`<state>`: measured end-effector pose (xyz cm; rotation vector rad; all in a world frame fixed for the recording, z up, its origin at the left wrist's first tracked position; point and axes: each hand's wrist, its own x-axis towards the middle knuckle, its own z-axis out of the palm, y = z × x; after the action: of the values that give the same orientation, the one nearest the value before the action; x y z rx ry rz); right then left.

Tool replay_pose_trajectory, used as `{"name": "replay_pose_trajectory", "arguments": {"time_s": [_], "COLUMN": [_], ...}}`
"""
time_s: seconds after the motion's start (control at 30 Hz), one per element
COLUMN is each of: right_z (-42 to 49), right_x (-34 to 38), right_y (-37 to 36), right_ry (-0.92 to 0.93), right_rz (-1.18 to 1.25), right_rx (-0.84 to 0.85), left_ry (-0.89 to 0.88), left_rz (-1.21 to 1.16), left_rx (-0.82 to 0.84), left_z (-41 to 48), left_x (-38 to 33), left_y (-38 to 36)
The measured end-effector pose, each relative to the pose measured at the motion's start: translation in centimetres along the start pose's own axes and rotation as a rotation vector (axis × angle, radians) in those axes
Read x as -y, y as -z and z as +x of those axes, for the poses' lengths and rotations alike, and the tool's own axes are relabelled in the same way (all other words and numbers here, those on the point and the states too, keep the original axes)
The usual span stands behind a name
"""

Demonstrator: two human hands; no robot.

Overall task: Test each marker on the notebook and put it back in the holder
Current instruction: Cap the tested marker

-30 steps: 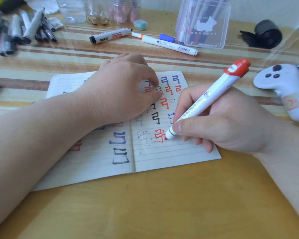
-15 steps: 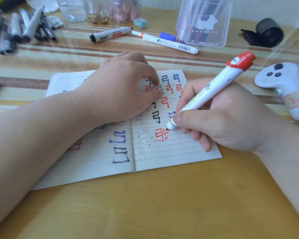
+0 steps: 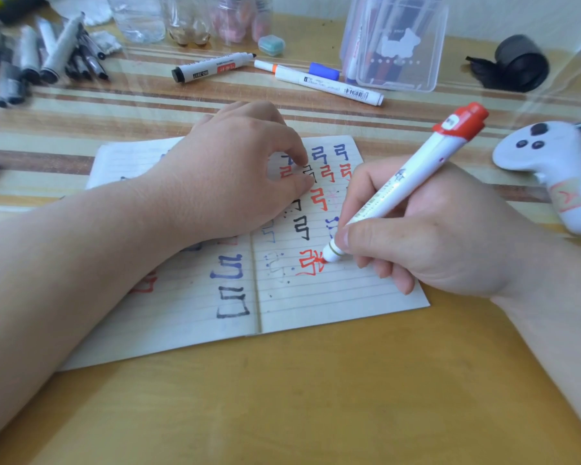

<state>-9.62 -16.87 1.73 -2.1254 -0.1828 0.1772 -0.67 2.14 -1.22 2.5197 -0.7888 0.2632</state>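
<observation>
In the head view, an open lined notebook (image 3: 316, 307) is seen lying flat on the wooden table (image 3: 316, 407), with bare wood between its near edge and the viewer. The left page is largely covered by the left forearm, and the left hand (image 3: 228, 182) is set on the fold with its fingers curled, tips down on the paper, nothing being held in them. The lower right corner of the notebook is overlapped by the right hand (image 3: 433, 239). A white controller (image 3: 550, 162) is found near that hand, towards the right edge.

One angular sign is repeated over the right page in red, blue and black; larger blue and black shapes are drawn beside the fold. The print on the marker barrels cannot be read. A white animal shape is shown on the clear holder (image 3: 416, 78) at the back.

The red marker (image 3: 406, 193) is gripped by the right hand, pinched low on the barrel. Its long axis is tilted, the tip pointed down and left onto a red sign on the right page, the red-capped end raised up and right. Two more markers (image 3: 212, 67) are laid between notebook and holder
</observation>
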Motion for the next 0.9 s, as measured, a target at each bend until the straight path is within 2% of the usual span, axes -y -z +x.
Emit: {"name": "replay_pose_trajectory", "arguments": {"time_s": [0.1,0.23,0.3,0.37,0.43,0.57,0.67,0.73,0.8,0.87,0.9], "right_z": [0.2,0.7,0.9,1.0,1.1,1.1,1.1,0.9,0.9,1.1,1.2], "right_x": [-0.2,-0.9,-1.2,-1.7,-1.8,-1.7,-1.3,-1.1,-1.4,-1.7,-1.8], "right_y": [0.4,0.6,0.5,0.4,0.2,0.1,0.2,0.3,0.5,1.2,1.6], "right_ry": [0.002,-0.066,-0.032,0.058,0.132,0.225,0.267,0.293,0.283,0.196,0.144], "right_rz": [-0.041,0.230,0.325,0.322,0.303,0.295,0.246,0.305,0.490,0.849,1.077], "right_rx": [-0.030,-0.065,-0.089,-0.112,-0.139,-0.257,-0.317,-0.252,-0.102,0.106,0.282], "left_ry": [-0.006,-0.018,-0.020,-0.020,-0.034,-0.100,-0.099,-0.118,-0.128,-0.136,-0.167], "left_rz": [0.004,-0.006,-0.013,-0.029,-0.052,-0.177,-0.243,-0.276,-0.317,-0.280,-0.250], "left_rx": [-0.004,-0.008,-0.009,-0.019,-0.077,-0.317,-0.369,-0.337,-0.280,-0.244,-0.228], "left_z": [0.0,0.0,0.0,0.0,0.0,-0.2,-0.6,-0.8,-0.8,-0.8,-0.8], "left_x": [0.0,0.0,0.0,-0.1,-0.1,-0.6,-1.2,-1.4,-1.2,-1.2,-1.2], "left_y": [0.1,0.0,-0.1,-0.1,0.1,1.0,1.6,1.7,1.4,1.3,1.3]}}
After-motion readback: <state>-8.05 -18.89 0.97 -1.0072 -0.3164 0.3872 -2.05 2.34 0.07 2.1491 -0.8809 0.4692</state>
